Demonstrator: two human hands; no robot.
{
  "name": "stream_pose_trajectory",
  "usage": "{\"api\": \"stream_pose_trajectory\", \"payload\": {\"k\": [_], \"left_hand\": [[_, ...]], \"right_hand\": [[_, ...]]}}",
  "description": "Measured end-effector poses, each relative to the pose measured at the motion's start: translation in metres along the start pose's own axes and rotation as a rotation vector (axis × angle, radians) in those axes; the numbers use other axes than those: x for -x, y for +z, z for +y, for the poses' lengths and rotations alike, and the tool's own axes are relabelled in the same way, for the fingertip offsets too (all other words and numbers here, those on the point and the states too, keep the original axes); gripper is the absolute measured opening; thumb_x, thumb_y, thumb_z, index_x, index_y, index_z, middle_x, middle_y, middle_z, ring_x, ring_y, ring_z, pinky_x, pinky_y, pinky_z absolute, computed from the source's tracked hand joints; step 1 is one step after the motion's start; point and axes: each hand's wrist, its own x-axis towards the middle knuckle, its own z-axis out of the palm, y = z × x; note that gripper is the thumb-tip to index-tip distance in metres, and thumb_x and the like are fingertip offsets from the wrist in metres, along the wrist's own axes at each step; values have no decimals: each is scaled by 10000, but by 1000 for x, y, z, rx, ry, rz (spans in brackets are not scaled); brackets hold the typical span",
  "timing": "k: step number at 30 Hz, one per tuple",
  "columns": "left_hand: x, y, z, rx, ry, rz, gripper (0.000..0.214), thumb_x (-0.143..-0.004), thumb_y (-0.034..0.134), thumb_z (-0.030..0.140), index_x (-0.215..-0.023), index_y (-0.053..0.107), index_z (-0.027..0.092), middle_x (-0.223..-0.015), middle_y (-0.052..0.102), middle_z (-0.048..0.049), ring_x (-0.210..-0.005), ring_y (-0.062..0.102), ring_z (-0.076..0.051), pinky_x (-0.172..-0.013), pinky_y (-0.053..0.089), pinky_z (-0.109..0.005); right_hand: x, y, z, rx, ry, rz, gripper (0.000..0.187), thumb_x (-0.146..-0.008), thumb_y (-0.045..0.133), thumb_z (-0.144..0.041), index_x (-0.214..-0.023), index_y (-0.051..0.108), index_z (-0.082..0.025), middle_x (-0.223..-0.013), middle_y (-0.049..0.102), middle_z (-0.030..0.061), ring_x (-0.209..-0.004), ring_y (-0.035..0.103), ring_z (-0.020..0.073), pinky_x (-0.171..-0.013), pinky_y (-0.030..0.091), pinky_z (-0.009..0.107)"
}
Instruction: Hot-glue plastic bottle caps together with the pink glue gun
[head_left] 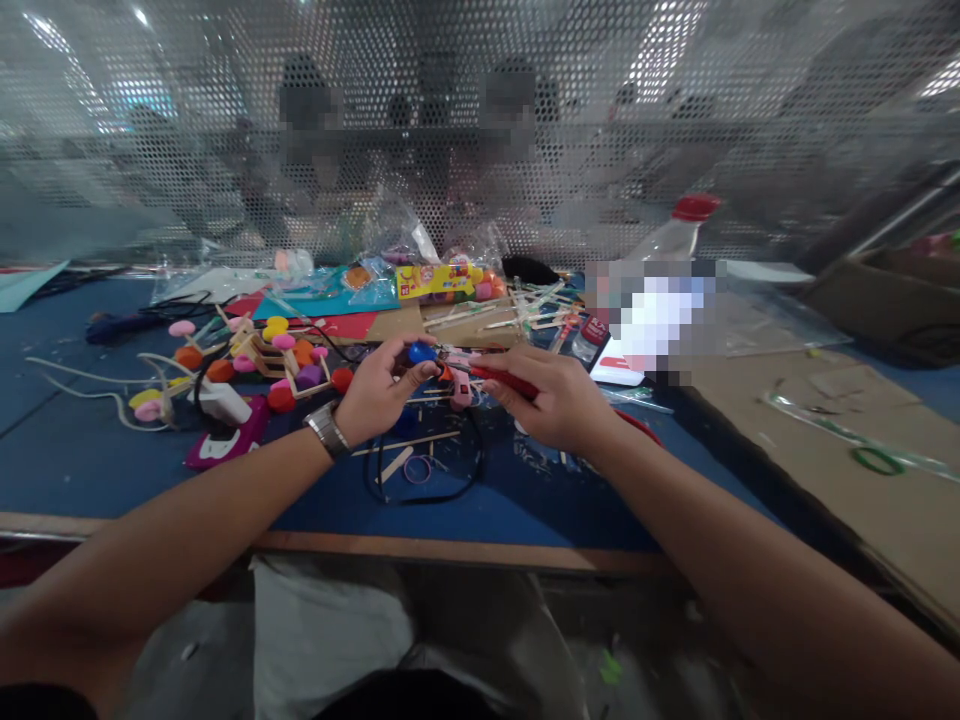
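My left hand (386, 390), with a watch on its wrist, pinches a small blue ball (422, 352) between thumb and fingers. My right hand (551, 395) is closed around red-handled pliers (506, 380), whose jaws point left to the ball. Whether the jaws touch the ball or grip a small piece beside it, I cannot tell. Just below the jaws lies a pink glue gun (460, 388), partly hidden by my hands. A black cord (431, 498) loops on the blue table in front.
Left stands a stick model with coloured balls (281, 365), near a purple power strip (229, 435) with a white plug. Craft packets (439, 280) and loose sticks (536, 305) lie behind. A bottle (675, 235), a lit screen (652, 330) and cardboard (825, 430) are right.
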Motion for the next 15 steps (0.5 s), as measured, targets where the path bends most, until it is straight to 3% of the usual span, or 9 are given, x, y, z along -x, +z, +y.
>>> {"api": "stream_pose_trajectory", "payload": {"k": [6, 15], "left_hand": [[0, 0, -1, 14, -1, 8, 540, -890, 640, 581, -1214, 642, 149, -958, 717, -85, -832, 692, -192, -806, 560, -318], [2, 0, 3, -15, 40, 20, 507, -859, 710, 476, -1238, 651, 144, -1153, 727, -128, -971, 701, -216, -863, 570, -332]], "right_hand": [[0, -1, 0, 1, -5, 9, 351, -1002, 487, -373, -1242, 702, -234, -1096, 756, 102, -956, 710, 238, -843, 559, 381], [0, -1, 3, 12, -12, -9, 359, -996, 491, -358, -1248, 709, -224, -1027, 754, 95, -907, 696, 226, -812, 549, 370]]}}
